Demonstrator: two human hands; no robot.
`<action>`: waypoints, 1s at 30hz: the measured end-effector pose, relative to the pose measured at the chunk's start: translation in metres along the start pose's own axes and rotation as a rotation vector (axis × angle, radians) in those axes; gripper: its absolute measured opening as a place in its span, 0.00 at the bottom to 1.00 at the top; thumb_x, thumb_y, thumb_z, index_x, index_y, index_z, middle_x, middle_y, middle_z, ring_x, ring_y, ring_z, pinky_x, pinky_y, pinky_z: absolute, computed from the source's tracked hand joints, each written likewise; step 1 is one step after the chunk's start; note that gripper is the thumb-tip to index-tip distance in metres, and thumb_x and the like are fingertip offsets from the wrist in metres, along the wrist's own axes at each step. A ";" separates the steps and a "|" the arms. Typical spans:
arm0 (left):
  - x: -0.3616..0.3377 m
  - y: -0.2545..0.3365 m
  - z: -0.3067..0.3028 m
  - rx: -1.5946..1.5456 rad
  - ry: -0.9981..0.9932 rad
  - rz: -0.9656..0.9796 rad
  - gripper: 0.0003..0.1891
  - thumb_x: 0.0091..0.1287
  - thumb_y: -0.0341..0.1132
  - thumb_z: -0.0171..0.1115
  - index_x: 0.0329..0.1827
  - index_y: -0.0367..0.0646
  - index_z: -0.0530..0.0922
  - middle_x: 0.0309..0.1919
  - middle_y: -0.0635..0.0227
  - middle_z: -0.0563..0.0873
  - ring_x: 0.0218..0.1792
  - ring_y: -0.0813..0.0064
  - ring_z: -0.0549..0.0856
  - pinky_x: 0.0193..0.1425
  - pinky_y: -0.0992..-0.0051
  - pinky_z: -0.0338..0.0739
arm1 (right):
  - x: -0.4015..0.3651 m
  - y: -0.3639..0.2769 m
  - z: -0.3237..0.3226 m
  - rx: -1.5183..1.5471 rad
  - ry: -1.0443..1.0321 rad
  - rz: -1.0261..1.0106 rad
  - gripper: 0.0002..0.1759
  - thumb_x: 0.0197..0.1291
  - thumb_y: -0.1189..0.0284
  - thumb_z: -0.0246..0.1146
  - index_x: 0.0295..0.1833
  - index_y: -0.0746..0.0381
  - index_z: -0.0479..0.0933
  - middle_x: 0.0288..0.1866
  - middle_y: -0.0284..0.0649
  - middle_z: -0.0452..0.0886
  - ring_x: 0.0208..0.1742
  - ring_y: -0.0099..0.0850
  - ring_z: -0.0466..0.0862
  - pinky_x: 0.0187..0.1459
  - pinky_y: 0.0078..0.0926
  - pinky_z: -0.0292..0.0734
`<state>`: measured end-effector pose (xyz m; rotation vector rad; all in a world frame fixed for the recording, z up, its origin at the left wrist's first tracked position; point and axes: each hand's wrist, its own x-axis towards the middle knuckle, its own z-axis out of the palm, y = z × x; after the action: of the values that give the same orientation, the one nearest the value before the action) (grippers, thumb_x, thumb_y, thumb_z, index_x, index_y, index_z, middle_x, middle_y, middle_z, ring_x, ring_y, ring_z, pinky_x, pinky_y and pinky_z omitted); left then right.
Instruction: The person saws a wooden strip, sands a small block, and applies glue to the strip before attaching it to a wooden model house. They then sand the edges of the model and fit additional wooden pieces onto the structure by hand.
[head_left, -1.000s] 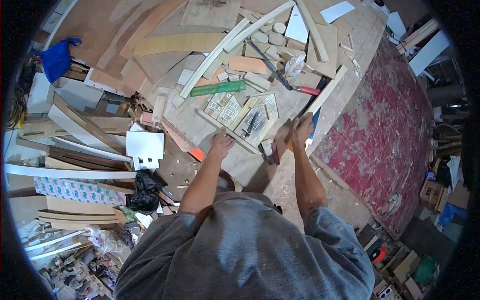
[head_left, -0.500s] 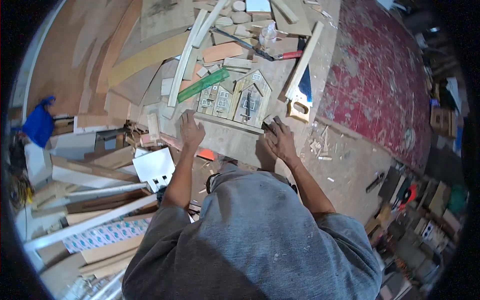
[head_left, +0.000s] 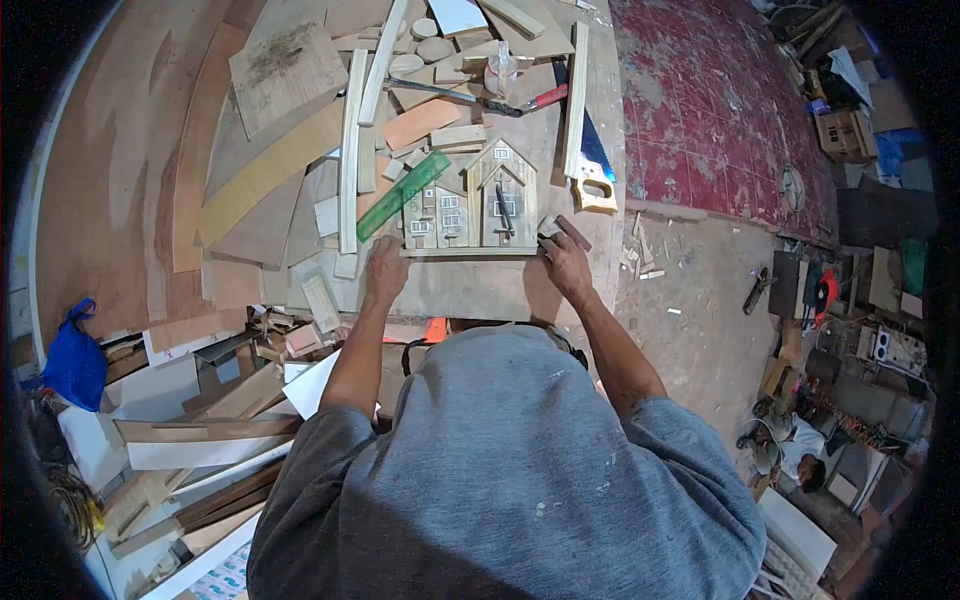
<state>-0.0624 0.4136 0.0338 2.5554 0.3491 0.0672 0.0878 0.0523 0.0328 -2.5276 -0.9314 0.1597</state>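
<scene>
A small wooden house piece (head_left: 450,215) with drawn or printed windows lies on the workbench, and a thin wooden strip (head_left: 470,252) runs along its lower edge. A dark pen-like tool (head_left: 503,208) rests on its right part. My left hand (head_left: 386,272) is at the strip's left end, fingers close together. My right hand (head_left: 568,262) is at the right end, its fingers around a small wooden block (head_left: 550,228). Just above my left hand lies a green ruler-like strip (head_left: 403,195).
A handsaw (head_left: 596,180) lies right of the house under a long wood strip (head_left: 577,100). Behind are a red-handled tool (head_left: 545,99), a plastic bottle (head_left: 501,72) and wood offcuts (head_left: 418,122). Wood scraps (head_left: 210,430) are piled at lower left.
The view has turned, so the house and bench look straighter. My right hand is now closed around the small block at the strip's right end. The left hand remains by the left end.
</scene>
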 end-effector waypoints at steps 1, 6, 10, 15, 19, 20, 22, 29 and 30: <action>0.000 -0.003 0.001 -0.001 -0.007 0.000 0.23 0.53 0.25 0.72 0.54 0.36 0.79 0.49 0.53 0.81 0.55 0.49 0.78 0.63 0.56 0.74 | 0.000 -0.001 0.001 -0.003 0.001 -0.001 0.08 0.60 0.71 0.64 0.44 0.62 0.81 0.42 0.46 0.79 0.50 0.48 0.79 0.53 0.47 0.73; -0.001 -0.012 0.003 -0.036 0.002 -0.019 0.21 0.53 0.26 0.72 0.52 0.38 0.81 0.47 0.54 0.82 0.55 0.50 0.79 0.62 0.57 0.75 | 0.001 -0.013 -0.003 -0.012 -0.009 0.049 0.06 0.60 0.71 0.62 0.40 0.60 0.82 0.42 0.46 0.79 0.49 0.47 0.80 0.50 0.46 0.75; -0.001 -0.018 0.008 -0.083 0.029 -0.028 0.20 0.52 0.27 0.74 0.51 0.38 0.83 0.47 0.55 0.83 0.55 0.50 0.80 0.62 0.58 0.75 | 0.003 -0.008 0.002 -0.021 0.038 -0.033 0.06 0.58 0.74 0.66 0.40 0.62 0.80 0.39 0.45 0.80 0.41 0.49 0.82 0.43 0.46 0.77; -0.003 -0.018 0.008 -0.151 0.063 -0.112 0.23 0.51 0.27 0.77 0.52 0.37 0.83 0.48 0.56 0.83 0.54 0.51 0.80 0.61 0.59 0.75 | 0.005 -0.008 0.002 -0.026 0.002 -0.039 0.07 0.57 0.74 0.68 0.41 0.62 0.80 0.40 0.45 0.79 0.43 0.49 0.82 0.44 0.46 0.78; -0.003 -0.021 0.003 -0.186 0.057 -0.081 0.25 0.51 0.25 0.75 0.56 0.37 0.81 0.49 0.55 0.82 0.54 0.51 0.80 0.61 0.60 0.76 | 0.005 -0.007 0.003 -0.026 -0.038 0.026 0.10 0.62 0.72 0.63 0.48 0.62 0.77 0.46 0.45 0.78 0.48 0.50 0.81 0.50 0.48 0.76; -0.004 -0.021 0.002 -0.186 0.052 -0.082 0.25 0.51 0.25 0.75 0.56 0.37 0.81 0.49 0.55 0.82 0.54 0.51 0.80 0.61 0.60 0.76 | 0.005 -0.006 0.005 -0.036 -0.035 0.029 0.10 0.62 0.72 0.63 0.48 0.62 0.77 0.46 0.45 0.78 0.48 0.50 0.81 0.50 0.48 0.76; -0.002 -0.021 -0.001 -0.176 0.030 -0.079 0.26 0.51 0.25 0.75 0.56 0.38 0.81 0.50 0.55 0.82 0.55 0.51 0.80 0.61 0.60 0.76 | 0.007 -0.008 0.001 -0.052 -0.029 0.045 0.10 0.62 0.73 0.63 0.48 0.62 0.76 0.46 0.45 0.78 0.48 0.50 0.81 0.50 0.48 0.76; -0.002 -0.019 0.001 -0.158 -0.009 -0.059 0.19 0.52 0.25 0.73 0.49 0.38 0.81 0.46 0.55 0.81 0.52 0.50 0.81 0.59 0.58 0.77 | 0.008 -0.012 -0.004 -0.081 0.031 0.041 0.12 0.55 0.72 0.70 0.45 0.60 0.80 0.44 0.44 0.78 0.49 0.47 0.82 0.51 0.47 0.79; -0.002 -0.020 0.000 -0.163 -0.019 -0.045 0.19 0.52 0.25 0.73 0.49 0.38 0.81 0.46 0.55 0.81 0.52 0.50 0.81 0.59 0.58 0.77 | 0.009 -0.009 -0.001 -0.072 0.035 0.013 0.12 0.55 0.72 0.70 0.44 0.60 0.80 0.44 0.44 0.78 0.50 0.47 0.81 0.52 0.46 0.79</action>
<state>-0.0688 0.4287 0.0231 2.3843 0.3780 0.0522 0.0894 0.0638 0.0385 -2.5941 -0.9228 0.0877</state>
